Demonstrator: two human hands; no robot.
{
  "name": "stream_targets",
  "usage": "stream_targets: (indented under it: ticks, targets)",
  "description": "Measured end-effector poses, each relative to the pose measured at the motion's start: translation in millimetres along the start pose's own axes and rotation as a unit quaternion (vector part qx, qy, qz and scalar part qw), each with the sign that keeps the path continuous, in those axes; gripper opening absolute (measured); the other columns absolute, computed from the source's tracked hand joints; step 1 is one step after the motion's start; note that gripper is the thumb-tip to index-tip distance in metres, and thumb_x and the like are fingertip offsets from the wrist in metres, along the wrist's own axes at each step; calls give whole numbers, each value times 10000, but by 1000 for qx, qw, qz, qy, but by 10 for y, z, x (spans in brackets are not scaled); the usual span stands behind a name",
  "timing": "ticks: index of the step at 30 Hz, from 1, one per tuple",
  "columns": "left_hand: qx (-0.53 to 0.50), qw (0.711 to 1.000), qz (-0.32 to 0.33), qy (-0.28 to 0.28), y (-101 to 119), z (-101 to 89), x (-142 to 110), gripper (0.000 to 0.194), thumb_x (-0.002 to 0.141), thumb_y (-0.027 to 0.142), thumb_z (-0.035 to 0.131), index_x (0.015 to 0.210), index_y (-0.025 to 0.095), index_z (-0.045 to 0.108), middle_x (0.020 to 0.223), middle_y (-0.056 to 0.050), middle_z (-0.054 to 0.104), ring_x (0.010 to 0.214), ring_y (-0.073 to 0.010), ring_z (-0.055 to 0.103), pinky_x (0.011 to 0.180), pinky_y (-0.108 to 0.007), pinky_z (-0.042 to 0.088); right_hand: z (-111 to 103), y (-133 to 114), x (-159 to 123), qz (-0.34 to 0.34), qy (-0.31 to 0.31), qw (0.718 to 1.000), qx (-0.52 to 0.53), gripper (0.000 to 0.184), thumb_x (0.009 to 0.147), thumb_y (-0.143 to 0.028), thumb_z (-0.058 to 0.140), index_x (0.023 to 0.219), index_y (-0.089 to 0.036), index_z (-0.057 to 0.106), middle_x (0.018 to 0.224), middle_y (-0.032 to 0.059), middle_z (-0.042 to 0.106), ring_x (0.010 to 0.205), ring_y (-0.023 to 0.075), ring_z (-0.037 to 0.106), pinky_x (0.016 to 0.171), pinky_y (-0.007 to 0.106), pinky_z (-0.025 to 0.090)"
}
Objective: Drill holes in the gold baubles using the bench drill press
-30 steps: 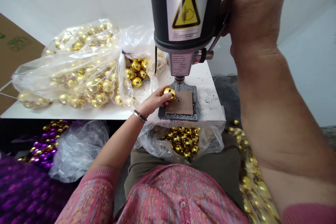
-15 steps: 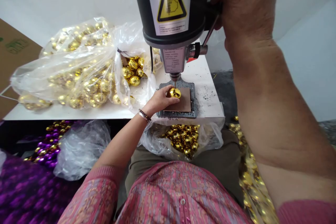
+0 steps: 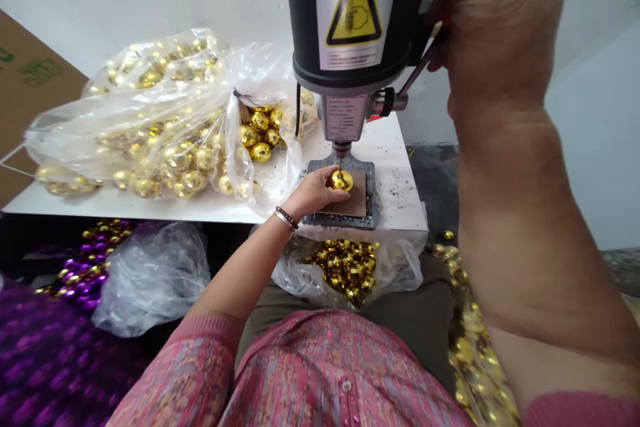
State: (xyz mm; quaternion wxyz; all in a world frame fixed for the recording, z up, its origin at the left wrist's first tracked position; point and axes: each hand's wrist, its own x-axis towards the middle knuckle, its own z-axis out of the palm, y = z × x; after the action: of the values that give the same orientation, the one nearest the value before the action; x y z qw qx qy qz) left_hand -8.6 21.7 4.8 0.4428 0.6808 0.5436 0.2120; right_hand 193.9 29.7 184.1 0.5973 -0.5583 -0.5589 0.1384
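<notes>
My left hand (image 3: 315,192) holds a shiny gold faceted ball (image 3: 341,180) down on a brown pad (image 3: 354,203) on the base of a bench drill press (image 3: 345,47). The thin drill bit (image 3: 340,161) comes down to the top of the ball, and its tip appears to touch it. My right hand (image 3: 500,27) is raised beside the drill head and closed around the feed lever (image 3: 425,63). My fingers hide most of the lever's grip.
A large clear plastic bag of gold balls (image 3: 150,127) lies on the white table (image 3: 395,173), with dark specks near the drill base. A bag of gold balls (image 3: 345,273) rests on my lap. Purple beads (image 3: 50,360) and a cardboard box (image 3: 35,80) lie to the left.
My left hand has moved the ball from the pad's left side to directly beneath the bit. The bit now reaches the ball. My right hand stays on the lever.
</notes>
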Motion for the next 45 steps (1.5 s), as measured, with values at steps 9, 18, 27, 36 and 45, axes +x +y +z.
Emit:
stream_targets:
  ticks: [9,18,27,36,45]
  targets:
    - [-13,1000,15,-4,-69,26,21,713,819,194,974,1511,153,807,1265,-78,905,1132,-260,817,1078,-377,659,-173,170,-839,-124,48,989,-69,212,943,-194,525,803,-219,368,768,4,450,739,110,396,784,306,422]
    - [-28,999,23,-6,-204,62,76,766,819,245,972,1555,156,778,1350,-100,886,1207,-278,815,1140,-407,653,-111,694,-998,-277,75,956,-60,142,987,-285,571,866,-222,531,755,-44,485,671,57,430,674,219,406]
    - [-65,996,58,-6,-325,52,114,772,765,295,1027,1496,158,818,1273,-115,891,1184,-296,802,1185,-443,630,-86,981,-1116,-292,77,950,-79,202,1113,-418,546,1025,-253,622,849,-14,533,751,100,536,748,271,453]
    - [-52,996,65,-16,-345,67,126,739,800,316,992,1504,187,807,1305,-87,888,1210,-300,804,1152,-429,641,12,1144,-1186,-283,120,951,-37,205,1152,-410,538,1048,-262,636,873,-8,571,780,125,552,782,311,482]
    - [-23,998,48,-21,-216,62,49,681,855,273,946,1509,170,788,1317,-72,882,1207,-283,811,1120,-389,638,163,1198,-1306,-326,159,931,-31,254,1161,-431,524,1012,-241,603,846,-19,579,762,108,592,738,288,470]
